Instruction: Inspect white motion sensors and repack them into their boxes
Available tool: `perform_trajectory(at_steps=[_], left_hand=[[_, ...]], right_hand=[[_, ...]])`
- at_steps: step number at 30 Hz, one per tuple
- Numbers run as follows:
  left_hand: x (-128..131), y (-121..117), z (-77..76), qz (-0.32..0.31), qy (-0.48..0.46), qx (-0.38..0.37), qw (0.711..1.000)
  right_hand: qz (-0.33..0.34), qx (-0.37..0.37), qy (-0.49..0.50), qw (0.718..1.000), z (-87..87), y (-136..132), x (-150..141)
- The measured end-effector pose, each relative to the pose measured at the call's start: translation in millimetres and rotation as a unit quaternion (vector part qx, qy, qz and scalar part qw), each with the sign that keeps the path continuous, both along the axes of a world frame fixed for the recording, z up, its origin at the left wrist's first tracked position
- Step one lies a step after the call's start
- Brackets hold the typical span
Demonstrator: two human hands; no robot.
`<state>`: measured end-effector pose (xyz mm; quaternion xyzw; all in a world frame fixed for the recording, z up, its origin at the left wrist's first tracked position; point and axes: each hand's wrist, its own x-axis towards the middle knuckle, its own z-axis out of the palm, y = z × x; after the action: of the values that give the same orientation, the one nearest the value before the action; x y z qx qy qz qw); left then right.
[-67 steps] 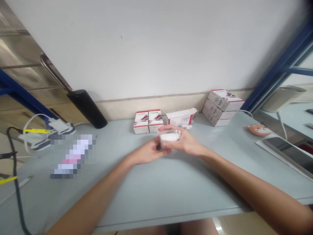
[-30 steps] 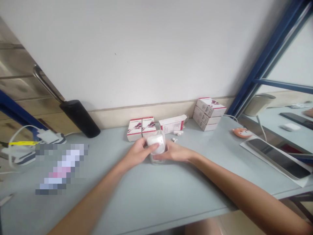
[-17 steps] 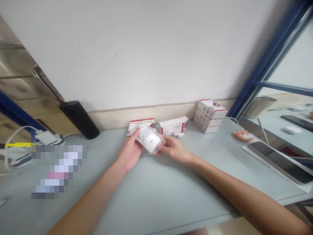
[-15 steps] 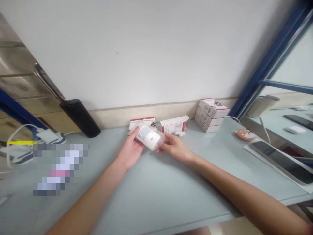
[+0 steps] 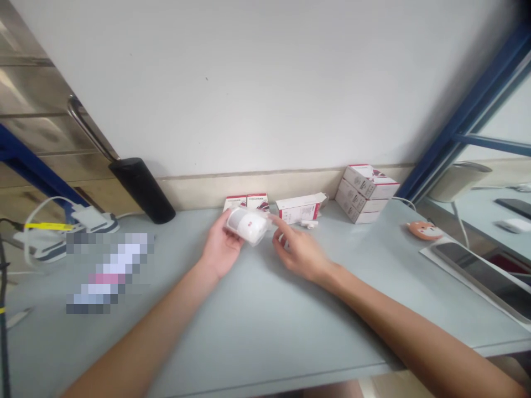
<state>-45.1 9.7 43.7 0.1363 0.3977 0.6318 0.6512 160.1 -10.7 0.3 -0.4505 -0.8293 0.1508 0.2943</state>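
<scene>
My left hand [image 5: 219, 249] grips a small white device in a clear plastic wrap [image 5: 248, 225], held just above the grey table [image 5: 265, 326]. My right hand [image 5: 299, 251] hovers just right of it, fingers loosely spread, the forefinger reaching toward the device's right end. Behind the hands stand two red-and-white boxes [image 5: 248, 202], and an opened box [image 5: 302, 208] lies on its side. A small white part [image 5: 309, 224] lies in front of the opened box.
A stack of three red-and-white boxes [image 5: 365, 192] sits at the back right. A black cylinder [image 5: 141, 189] leans at the wall on the left. White cables and an adapter [image 5: 62, 232] lie far left. An orange animal-shaped item [image 5: 423, 230] and a tablet [image 5: 485, 276] are on the right.
The wrapped device has been turned on its side and moved into my left hand alone. My right hand has let go and drawn slightly away.
</scene>
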Motion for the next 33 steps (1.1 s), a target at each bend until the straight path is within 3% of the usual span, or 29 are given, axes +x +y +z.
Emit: perform_trajectory(at_steps=[5, 8, 11, 18, 22, 27, 33], left_hand=[[1, -4, -2.5, -0.027, 0.041, 0.029, 0.998], [1, -4, -5.5, -0.032, 0.053, 0.050, 0.997], [1, -2, -7.0, -0.025, 0.047, 0.054, 0.997], [4, -6, -4.4, -0.022, 0.023, 0.030, 0.999], [5, -9, -3.8, -0.031, 0.017, 0.025, 0.999], [8, -11, -5.2, -0.063, 0.001, 0.051, 0.997], [8, -12, -2.1, -0.054, -0.015, 0.038, 0.998]], right_hand=[[-0.028, 0.096, -0.060, 0.993, -2.3, 1, -1], [-0.059, 0.191, -0.051, 0.979, 1.6, -2, -2], [-0.067, 0.227, -0.031, 0.971, 7.0, -7, -3], [0.017, 0.174, -0.073, 0.982, 3.2, -11, -6], [0.005, 0.107, -0.098, 0.989, -3.3, -6, -4], [0.011, 0.022, -0.014, 1.000, -2.9, -5, -4], [-0.022, 0.057, 0.084, 0.995, 0.9, -12, -9]])
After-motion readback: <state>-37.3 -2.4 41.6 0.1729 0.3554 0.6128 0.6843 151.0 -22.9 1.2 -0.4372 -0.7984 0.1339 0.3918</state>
